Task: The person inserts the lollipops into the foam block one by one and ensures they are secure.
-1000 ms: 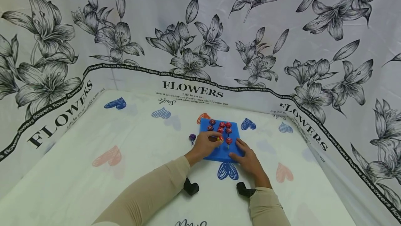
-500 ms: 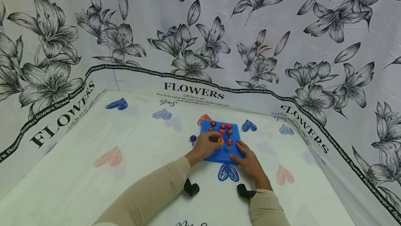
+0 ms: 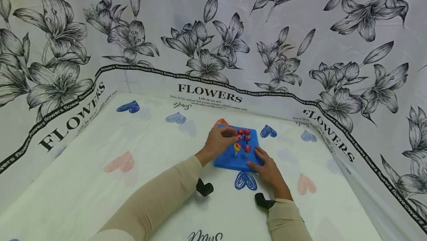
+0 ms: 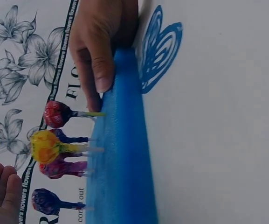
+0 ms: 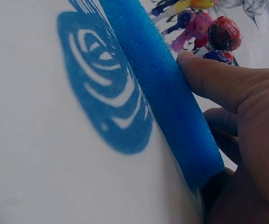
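A blue foam block lies on the table with several wrapped lollipops standing in its top. My left hand hovers over its left side, holding nothing; in the left wrist view its fingers are apart from the lollipops. Nearest me stand a yellow lollipop and a red lollipop, side by side. My right hand grips the block's right near corner, its thumb by the upper edge in the right wrist view. Some lollipops on the left are hidden behind my left hand.
A white cloth printed with hearts covers the table. Behind it hangs a flower-printed curtain. Black camera mounts sit at both wrists.
My left hand has let go of the yellow lollipop, which now stands in the block, and has drawn up and away. The right hand stays at the block's corner.
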A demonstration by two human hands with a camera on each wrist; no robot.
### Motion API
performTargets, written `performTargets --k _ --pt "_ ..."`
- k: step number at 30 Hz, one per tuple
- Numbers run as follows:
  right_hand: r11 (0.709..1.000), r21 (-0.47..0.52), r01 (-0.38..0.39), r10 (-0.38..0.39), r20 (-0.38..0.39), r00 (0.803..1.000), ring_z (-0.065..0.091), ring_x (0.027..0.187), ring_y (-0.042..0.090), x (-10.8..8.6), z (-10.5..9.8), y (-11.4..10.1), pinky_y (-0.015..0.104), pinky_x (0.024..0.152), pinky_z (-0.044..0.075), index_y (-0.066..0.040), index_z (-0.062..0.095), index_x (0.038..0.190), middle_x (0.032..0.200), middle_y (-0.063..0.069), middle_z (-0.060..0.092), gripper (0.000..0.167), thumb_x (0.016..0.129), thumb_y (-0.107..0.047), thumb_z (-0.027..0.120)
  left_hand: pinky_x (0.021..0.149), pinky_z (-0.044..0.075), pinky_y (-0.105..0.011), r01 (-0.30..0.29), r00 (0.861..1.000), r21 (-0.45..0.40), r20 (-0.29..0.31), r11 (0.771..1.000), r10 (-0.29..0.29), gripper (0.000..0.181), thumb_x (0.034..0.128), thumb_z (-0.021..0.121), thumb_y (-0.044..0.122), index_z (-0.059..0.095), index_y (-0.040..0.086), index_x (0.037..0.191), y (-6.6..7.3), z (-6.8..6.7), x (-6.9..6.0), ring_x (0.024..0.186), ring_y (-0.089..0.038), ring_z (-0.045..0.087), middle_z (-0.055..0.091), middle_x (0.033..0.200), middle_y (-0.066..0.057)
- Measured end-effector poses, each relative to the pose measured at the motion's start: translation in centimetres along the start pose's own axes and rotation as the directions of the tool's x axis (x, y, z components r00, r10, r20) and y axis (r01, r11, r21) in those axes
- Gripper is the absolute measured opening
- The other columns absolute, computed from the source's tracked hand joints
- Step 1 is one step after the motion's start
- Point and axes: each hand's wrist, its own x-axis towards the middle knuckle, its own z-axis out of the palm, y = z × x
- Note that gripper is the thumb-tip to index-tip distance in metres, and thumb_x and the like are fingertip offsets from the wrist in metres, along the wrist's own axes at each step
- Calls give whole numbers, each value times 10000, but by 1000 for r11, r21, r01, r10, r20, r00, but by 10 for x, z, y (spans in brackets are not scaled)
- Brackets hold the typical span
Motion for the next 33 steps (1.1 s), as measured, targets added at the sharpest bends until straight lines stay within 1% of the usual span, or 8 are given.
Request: performTargets --k 8,12,13,17,19,23,28,33 --pt "1000 1 -12 12 1 1000 138 1423 383 0 0 0 577 1084 192 -121 324 1515 1581 53 208 783 892 -458 659 854 517 -275 -85 994 -77 -78 993 79 287 878 724 105 683 45 1155 21 -29 10 1006 -173 646 686 1080 -58" --pt "1000 -4 -7 7 -2 1000 132 1424 382 -1 -1 -1 574 1086 193 -115 320 1515 1582 54 204 776 898 -442 659 868 512 -285 -128 989 -120 -85 984 118 316 876 724 97 669 17 1176 31 -41 14 1026 -210 640 675 1108 -102" --pt "1000 -4 -6 6 -2 1000 131 1424 383 -1 -2 -1 575 1085 194 -113 318 1516 1582 57 203 775 900 -438 659 873 510 -289 -136 988 -126 -86 983 126 320 880 716 79 658 -8 1182 36 -44 13 1033 -231 638 668 1119 -133" --pt "1000 -6 -10 10 -3 1000 128 1425 383 -1 -1 -1 579 1082 199 -114 315 1517 1582 59 203 771 903 -432 656 891 501 -292 -157 985 -135 -98 978 144 338 886 706 72 641 -22 1205 41 -53 13 1054 -246 627 653 1149 -155" --pt "1000 -5 -16 16 -2 1000 128 1425 383 -1 0 -1 581 1081 198 -117 317 1516 1582 57 203 774 900 -438 657 886 505 -297 -160 983 -133 -111 978 146 329 883 707 62 648 -17 1197 40 -58 13 1048 -240 629 656 1142 -150" --pt "1000 -8 -15 15 -2 1000 128 1424 385 0 1 0 583 1079 200 -118 316 1517 1583 59 202 784 895 -451 657 868 514 -295 -156 981 -132 -141 979 137 307 873 719 57 667 3 1171 29 -66 13 1022 -213 638 665 1118 -134" --pt "1000 -12 -8 8 0 1000 130 1424 383 0 1 1 581 1079 204 -118 314 1518 1583 59 201 778 899 -444 655 853 520 -286 -106 985 -142 -153 984 84 297 871 717 48 667 3 1161 17 -73 9 1017 -218 635 662 1111 -129" --pt "1000 -14 -13 13 3 1000 127 1424 385 -1 1 0 581 1079 200 -114 309 1518 1583 65 199 785 897 -442 659 880 508 -296 -55 989 -162 -145 985 31 321 880 710 58 648 -7 1189 6 -75 4 1060 -254 617 646 1143 -145"
